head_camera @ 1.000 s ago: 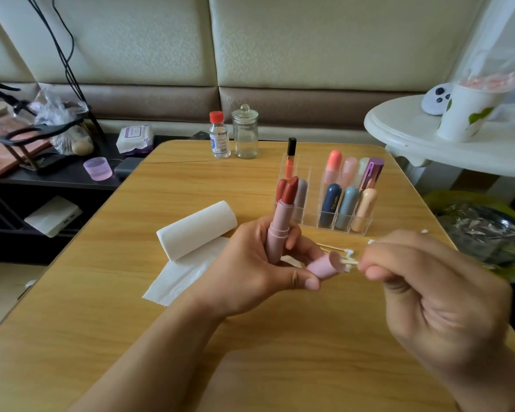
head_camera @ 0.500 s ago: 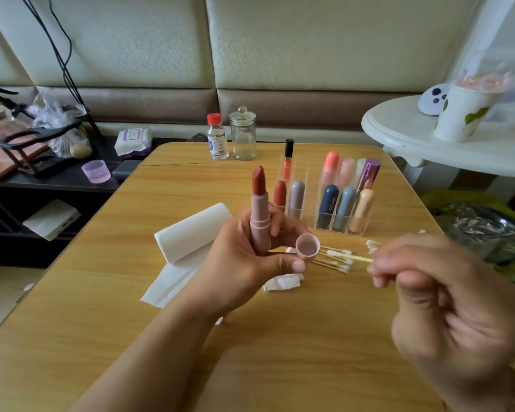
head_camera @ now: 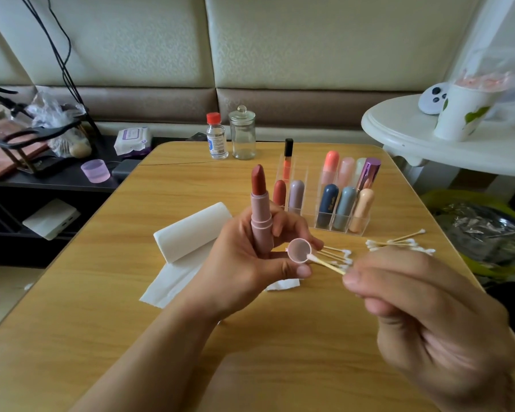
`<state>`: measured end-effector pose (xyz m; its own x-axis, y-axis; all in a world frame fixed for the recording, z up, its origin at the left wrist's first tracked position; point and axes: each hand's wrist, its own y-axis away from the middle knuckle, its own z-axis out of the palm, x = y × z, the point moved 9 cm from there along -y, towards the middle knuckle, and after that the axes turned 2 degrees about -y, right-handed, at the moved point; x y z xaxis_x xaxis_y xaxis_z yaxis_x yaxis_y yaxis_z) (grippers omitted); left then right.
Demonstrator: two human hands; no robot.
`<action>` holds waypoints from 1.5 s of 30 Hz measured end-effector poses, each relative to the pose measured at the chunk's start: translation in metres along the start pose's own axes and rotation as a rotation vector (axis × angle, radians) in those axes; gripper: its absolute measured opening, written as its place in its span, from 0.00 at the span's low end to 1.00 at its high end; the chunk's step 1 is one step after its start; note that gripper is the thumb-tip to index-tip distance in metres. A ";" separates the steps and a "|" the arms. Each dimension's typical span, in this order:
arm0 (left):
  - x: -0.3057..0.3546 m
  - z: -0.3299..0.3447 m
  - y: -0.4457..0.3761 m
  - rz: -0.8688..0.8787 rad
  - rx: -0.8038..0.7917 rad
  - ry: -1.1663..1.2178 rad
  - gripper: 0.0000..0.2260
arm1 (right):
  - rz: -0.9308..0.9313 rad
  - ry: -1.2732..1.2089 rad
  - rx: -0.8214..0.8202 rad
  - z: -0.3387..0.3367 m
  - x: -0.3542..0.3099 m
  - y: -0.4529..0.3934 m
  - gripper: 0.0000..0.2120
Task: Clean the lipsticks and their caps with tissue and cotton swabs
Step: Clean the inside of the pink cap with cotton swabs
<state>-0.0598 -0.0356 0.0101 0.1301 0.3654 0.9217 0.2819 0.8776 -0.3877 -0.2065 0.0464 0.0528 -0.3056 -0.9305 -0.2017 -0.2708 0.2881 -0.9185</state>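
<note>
Now the cotton swab has its white tip at the rim of the pink cap, where half a second ago it was drawn back clear of the opening and a second ago it was pushed inside; so the swabbing of the cap's inside looks to be going in repeated strokes and is, I judge, not finished. The cap has also turned its open mouth toward the camera, which it did not show a second ago. The cap sits pinched between thumb and fingertips of the left hand, and the same hand's curled fingers hold the open lipstick upright just behind the cap, its red bullet standing above the fingers. The right hand pinches the swab's far end between thumb and curled fingers, reaching in from the right with its back to the camera. Just beyond these fingers lie spare swabs on the tabletop. Left of the left hand's fingers lies the tissue roll; beyond them stands the clear organiser of capped lipsticks.
</note>
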 end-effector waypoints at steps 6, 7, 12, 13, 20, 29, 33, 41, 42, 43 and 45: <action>-0.003 0.005 0.000 -0.023 -0.026 0.051 0.23 | -0.011 0.022 -0.044 0.005 0.001 -0.001 0.07; -0.004 0.006 0.001 -0.030 -0.030 0.073 0.22 | -0.013 0.027 -0.046 0.005 0.001 -0.001 0.07; -0.008 0.007 0.001 -0.058 -0.037 0.128 0.22 | -0.015 0.027 -0.050 0.004 0.000 0.000 0.07; -0.008 0.007 0.001 -0.056 -0.040 0.130 0.22 | -0.015 0.027 -0.050 0.004 0.000 0.000 0.08; -0.013 0.002 0.001 -0.048 -0.029 0.094 0.22 | -0.013 0.017 -0.064 0.002 0.001 -0.001 0.10; -0.014 0.003 0.002 -0.071 -0.030 0.097 0.22 | -0.015 -0.013 -0.063 0.003 0.000 -0.001 0.10; -0.017 0.005 0.002 -0.100 -0.062 0.089 0.22 | 0.002 -0.031 -0.063 0.003 0.002 -0.002 0.10; -0.017 0.005 0.004 -0.115 -0.057 0.115 0.21 | 0.217 0.176 -0.003 0.004 0.034 0.002 0.10; -0.017 0.001 0.003 -0.109 -0.027 0.103 0.20 | 0.244 0.222 -0.007 0.003 0.040 0.002 0.08; -0.017 -0.002 0.003 -0.104 0.005 0.089 0.19 | 0.263 0.269 -0.022 0.002 0.045 0.002 0.07; -0.017 -0.010 0.003 -0.097 0.069 0.056 0.16 | 0.295 0.321 -0.103 0.005 0.053 0.003 0.07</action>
<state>-0.0520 -0.0422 -0.0064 0.1585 0.2617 0.9520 0.2296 0.9280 -0.2934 -0.2189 -0.0033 0.0375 -0.6471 -0.6923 -0.3192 -0.2142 0.5670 -0.7954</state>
